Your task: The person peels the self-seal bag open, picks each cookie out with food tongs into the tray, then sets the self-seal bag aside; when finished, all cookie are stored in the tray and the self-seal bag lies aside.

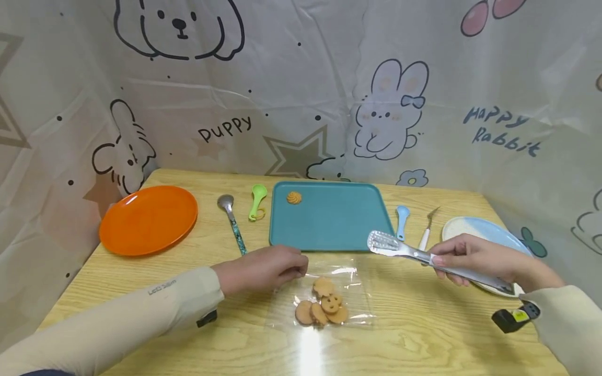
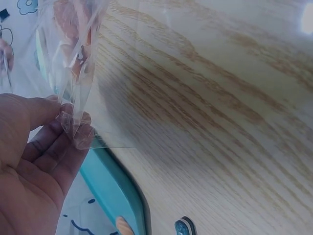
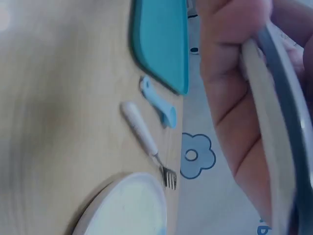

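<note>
Along a wood-grain table [image 1: 414, 339], beside a teal tray [image 1: 329, 222].
Holds a clear bag [image 1: 356, 292] on the table just in front of the tray, pinching its edge in the left grip [image 1: 264, 268] with hardly a gap between thumb and fingers. Holds metal tongs [image 1: 389, 246] in the right grip [image 1: 475, 257], closed round the handles, with the perforated end near the tray's closest right corner. Shows several cookies [image 1: 331, 303] overlapping inside the bag, one swirl cookie [image 1: 293, 197] in the tray's far left corner.
</note>
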Available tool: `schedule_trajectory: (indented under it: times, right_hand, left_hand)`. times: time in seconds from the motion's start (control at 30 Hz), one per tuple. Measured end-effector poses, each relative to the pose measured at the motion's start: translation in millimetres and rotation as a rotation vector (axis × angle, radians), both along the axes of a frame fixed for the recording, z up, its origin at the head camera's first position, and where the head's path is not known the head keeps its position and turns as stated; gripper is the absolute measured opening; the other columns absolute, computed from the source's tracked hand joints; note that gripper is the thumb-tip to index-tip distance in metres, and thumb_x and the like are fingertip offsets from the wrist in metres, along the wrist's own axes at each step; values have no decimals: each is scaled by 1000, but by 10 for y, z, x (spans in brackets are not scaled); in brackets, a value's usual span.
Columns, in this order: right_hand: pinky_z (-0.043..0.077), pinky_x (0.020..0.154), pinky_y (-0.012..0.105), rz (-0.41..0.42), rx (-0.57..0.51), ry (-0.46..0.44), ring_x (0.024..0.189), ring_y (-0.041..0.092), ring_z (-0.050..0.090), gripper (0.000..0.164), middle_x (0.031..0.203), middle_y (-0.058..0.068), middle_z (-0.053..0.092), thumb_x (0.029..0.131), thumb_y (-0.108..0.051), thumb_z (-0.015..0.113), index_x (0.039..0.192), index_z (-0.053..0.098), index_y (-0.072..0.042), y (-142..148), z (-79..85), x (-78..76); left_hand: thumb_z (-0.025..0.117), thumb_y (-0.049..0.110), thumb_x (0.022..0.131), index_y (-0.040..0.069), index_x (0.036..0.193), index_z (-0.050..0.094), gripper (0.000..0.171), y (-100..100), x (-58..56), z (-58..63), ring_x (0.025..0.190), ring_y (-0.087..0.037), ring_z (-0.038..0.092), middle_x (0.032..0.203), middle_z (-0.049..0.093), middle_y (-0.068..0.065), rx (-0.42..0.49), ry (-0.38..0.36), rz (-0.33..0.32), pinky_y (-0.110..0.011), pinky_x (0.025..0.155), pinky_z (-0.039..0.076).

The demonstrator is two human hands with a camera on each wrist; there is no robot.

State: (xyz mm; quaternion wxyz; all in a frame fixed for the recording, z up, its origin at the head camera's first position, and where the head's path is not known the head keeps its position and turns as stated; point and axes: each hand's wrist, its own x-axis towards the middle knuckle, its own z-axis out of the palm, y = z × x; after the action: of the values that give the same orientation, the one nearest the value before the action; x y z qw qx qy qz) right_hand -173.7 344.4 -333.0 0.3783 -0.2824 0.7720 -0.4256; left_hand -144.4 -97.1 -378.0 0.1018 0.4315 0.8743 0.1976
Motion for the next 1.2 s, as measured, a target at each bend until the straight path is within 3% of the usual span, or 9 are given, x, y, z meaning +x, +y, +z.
schedule_trajectory:
  times: [0.1,0.23,0.37,0.53,0.83,1.2]
  right_hand:
    - [47,46,27,45,-45,-70,49,21,47,23,73,6,63,103,-5,41,101,63,2,41,-53,112]
    - [47,44,26,100,-81,-108,50,35,41,23,73,25,56,102,-2,40,95,61,4,-4,-127,198]
    - [48,46,25,103,-40,-121,47,19,47,25,74,35,50,102,-5,42,90,58,9,-91,-198,229]
    - [48,46,23,107,-5,-134,54,1,53,29,76,37,50,103,-12,43,88,58,8,-201,-308,222]
    - [48,45,28,112,15,-95,52,3,54,31,78,35,57,103,-20,47,89,63,3,-497,-495,125]
    - [48,48,24,141,23,-114,53,3,54,33,78,34,59,103,-22,47,93,64,4,-737,-531,98]
  left_hand:
    - [57,11,97,16,94,65,10,-13,1,1,79,-2,53,88,62,8,4,5,1,-17,70,48]
    - [58,13,97,16,93,64,9,-17,-1,4,78,-3,53,87,61,9,14,18,-1,-16,69,47]
    - [58,14,97,16,92,64,8,-16,1,14,77,-4,52,85,61,8,32,22,-5,-17,68,47]
    - [57,13,97,16,92,64,9,-21,10,11,77,-4,51,85,61,8,39,24,-9,-17,69,46]
    - [56,14,98,16,90,63,10,-14,22,1,75,-5,49,82,57,9,28,26,1,-17,67,43]
    - [57,12,98,16,92,64,10,-1,25,-20,77,-4,50,84,59,9,24,34,5,-17,69,45]
